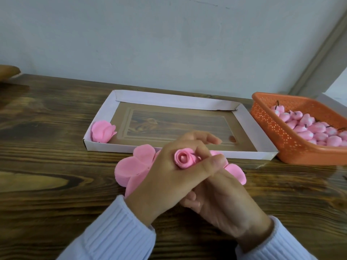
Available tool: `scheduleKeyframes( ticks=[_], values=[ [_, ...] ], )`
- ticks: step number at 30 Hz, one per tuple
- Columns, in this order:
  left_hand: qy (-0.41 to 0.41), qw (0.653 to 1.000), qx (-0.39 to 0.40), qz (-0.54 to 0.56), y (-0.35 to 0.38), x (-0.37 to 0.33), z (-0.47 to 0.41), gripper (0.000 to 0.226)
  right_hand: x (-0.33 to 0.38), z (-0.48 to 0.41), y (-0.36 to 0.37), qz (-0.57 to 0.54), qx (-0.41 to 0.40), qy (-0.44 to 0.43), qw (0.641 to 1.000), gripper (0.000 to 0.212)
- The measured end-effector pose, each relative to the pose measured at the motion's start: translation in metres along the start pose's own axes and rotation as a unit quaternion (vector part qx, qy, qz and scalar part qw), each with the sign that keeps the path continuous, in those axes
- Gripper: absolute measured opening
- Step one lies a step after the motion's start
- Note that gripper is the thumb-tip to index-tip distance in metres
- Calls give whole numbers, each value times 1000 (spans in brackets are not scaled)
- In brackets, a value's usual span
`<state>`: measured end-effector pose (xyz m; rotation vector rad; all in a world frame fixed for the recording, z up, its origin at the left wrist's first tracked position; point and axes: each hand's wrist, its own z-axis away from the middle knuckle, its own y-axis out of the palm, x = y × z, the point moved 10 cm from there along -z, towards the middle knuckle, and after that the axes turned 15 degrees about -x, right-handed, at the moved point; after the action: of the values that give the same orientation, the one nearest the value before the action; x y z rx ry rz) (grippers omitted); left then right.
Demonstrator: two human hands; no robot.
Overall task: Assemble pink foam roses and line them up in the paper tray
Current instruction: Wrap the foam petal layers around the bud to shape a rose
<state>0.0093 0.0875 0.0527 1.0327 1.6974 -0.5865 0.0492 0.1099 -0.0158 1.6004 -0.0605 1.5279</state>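
A half-rolled pink foam rose [183, 158] with a pale bud at its centre sits between both my hands, just in front of the paper tray. My left hand [165, 177] wraps its fingers and thumb round the rose. My right hand [221, 196] lies under and behind it, its thumb pressing the petals from the right. A stack of loose pink foam petals [131, 168] lies on the table beneath my hands. One finished pink rose [102, 131] lies in the near left corner of the white paper tray [246, 119].
An orange perforated plastic basket [277, 128] at the right holds several pink foam buds [311, 128] with dark stems. The wooden table [47, 147] runs back to a pale wall. A brown object [8, 72] shows at the far left edge.
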Motion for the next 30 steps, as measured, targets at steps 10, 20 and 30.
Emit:
scheduleKeyframes(
  ticks=[10,20,30],
  values=[
    [9,1000,11,16,1,-1,-3,18,8,3,5,-43,41,-8,998,36],
    [-37,997,9,70,-2,10,-4,32,15,7,16,-27,70,-71,995,31],
    [-71,987,48,138,6,14,-2,35,31,8,-1,121,-10,-196,973,46]
  ],
)
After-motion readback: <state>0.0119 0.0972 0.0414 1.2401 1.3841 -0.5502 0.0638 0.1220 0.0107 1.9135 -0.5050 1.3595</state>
